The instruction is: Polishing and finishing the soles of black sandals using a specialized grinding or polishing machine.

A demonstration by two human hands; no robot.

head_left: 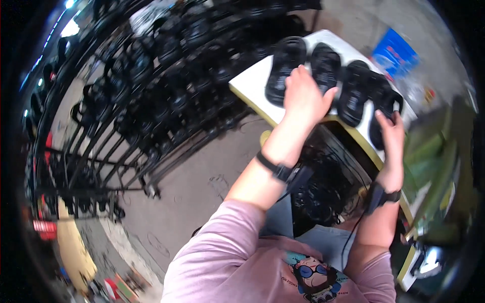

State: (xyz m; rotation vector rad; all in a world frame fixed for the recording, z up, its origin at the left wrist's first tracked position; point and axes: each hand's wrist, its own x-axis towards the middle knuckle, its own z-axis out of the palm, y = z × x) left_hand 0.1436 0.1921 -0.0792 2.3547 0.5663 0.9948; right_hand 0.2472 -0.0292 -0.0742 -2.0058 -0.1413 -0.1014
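Observation:
Two pairs of black sandals lie in a row on a white-topped table with a yellow edge (252, 102). My left hand (305, 98) is at the heel end of the second sandal (325, 65), its fingers along the left side and its thumb across to the right. Part of that heel is hidden under the hand. On the far left of the row is another sandal (286, 60), close to my fingertips. Between my hands lies the third sandal (352, 96), untouched. My right hand (392, 139) grips the rightmost sandal (379, 93), thumb on its left and fingers on its right.
Black racks (151, 96) full of dark footwear fill the left side. Below the table stands a dark bin (323, 197) of black, tangled pieces. A blue plastic bag (395, 53) lies beyond the table, and green cloth (429, 156) hangs at the right.

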